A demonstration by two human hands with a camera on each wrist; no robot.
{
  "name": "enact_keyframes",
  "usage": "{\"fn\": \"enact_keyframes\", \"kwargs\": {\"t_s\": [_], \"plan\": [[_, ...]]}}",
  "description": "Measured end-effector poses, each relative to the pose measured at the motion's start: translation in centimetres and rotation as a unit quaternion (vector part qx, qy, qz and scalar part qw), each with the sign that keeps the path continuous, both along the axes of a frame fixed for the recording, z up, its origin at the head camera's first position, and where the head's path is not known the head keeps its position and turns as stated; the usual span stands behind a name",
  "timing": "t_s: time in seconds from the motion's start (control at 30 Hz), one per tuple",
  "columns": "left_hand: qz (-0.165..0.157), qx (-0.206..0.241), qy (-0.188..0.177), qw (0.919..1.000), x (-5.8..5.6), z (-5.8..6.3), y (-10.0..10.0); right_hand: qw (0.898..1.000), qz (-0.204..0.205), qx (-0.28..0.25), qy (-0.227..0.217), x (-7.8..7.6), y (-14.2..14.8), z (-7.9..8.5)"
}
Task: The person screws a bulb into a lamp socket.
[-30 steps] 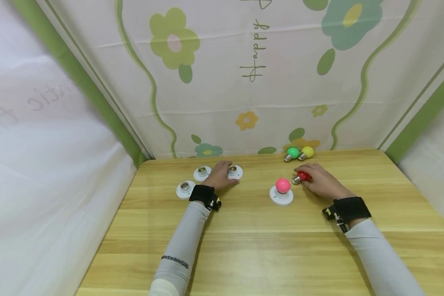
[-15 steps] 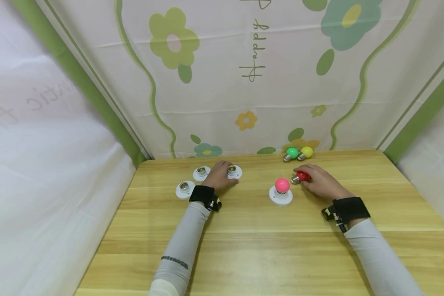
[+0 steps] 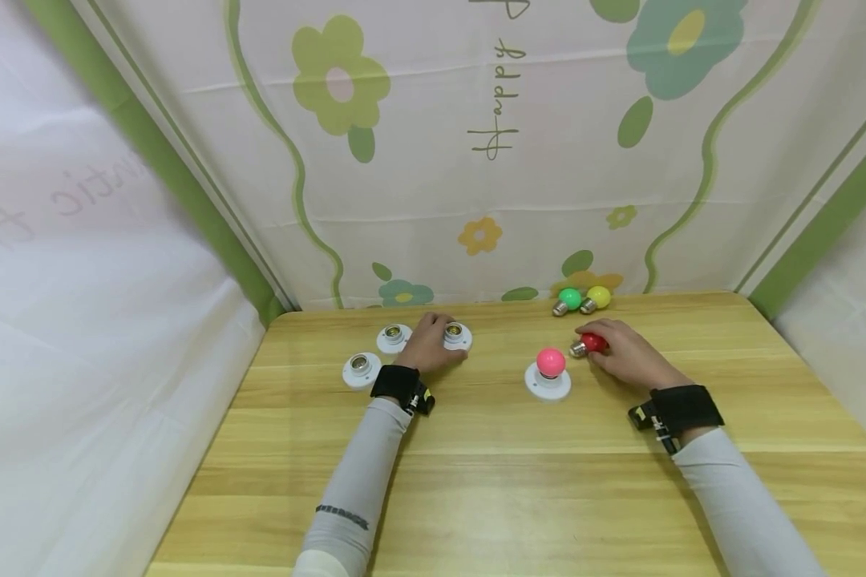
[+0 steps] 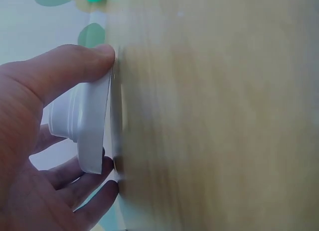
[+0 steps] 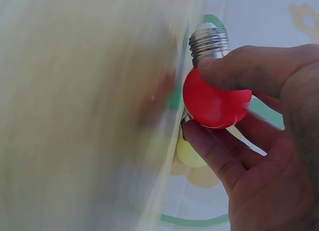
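My left hand (image 3: 428, 344) grips the rim of a round white lamp socket (image 3: 458, 336), thumb on one side and fingers on the other. In the left wrist view that socket (image 4: 92, 124) has its flat base toward the tabletop; whether it touches I cannot tell. My right hand (image 3: 631, 353) pinches a red light bulb (image 3: 595, 343), its silver screw base pointing left. The right wrist view has the thumb near the screw thread of the red bulb (image 5: 214, 99). Just left of this hand, a pink bulb (image 3: 551, 362) stands upright in another white socket (image 3: 548, 389).
Two more white sockets, one behind (image 3: 393, 338) and one nearer (image 3: 362, 370), lie left of my left hand with no bulbs in them. A green bulb (image 3: 569, 298) and a yellow bulb (image 3: 600, 297) lie at the wooden table's (image 3: 476, 481) back edge, against a flower-printed curtain (image 3: 418, 184).
Both hands stay almost where they were, still holding the socket and the red bulb. The red bulb shifts only very slightly.
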State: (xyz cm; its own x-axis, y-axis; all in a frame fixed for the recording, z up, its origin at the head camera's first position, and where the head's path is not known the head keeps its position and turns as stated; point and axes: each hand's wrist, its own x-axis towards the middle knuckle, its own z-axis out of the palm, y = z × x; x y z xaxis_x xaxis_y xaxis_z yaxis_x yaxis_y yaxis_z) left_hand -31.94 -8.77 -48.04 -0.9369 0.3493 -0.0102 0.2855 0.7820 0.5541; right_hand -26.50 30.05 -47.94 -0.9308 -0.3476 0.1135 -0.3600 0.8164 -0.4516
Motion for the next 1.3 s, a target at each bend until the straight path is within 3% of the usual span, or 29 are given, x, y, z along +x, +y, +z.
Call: {"fn": "enact_keyframes", "kwargs": {"t_s": [0.3, 0.7, 1.03, 1.3], "plan": [[-0.004, 0.044, -0.022, 0.9988, 0.0, -0.2, -0.6, 1.000, -0.011, -0.007, -0.004, 0.2, -0.1, 0.4], [-0.014, 0.030, -0.010, 0.9994, 0.1, 0.0, -0.7, 1.000, -0.018, -0.020, -0.001, 0.4, -0.3, 0.8], [-0.026, 0.059, -0.028, 0.9975, 0.3, 0.3, -0.3, 0.999, -0.008, -0.031, 0.014, 0.4, -0.3, 0.9], [-0.036, 0.049, -0.025, 0.9978, 0.7, 0.9, 0.2, 0.999, -0.003, -0.037, 0.018, 0.5, -0.6, 1.2]]}}
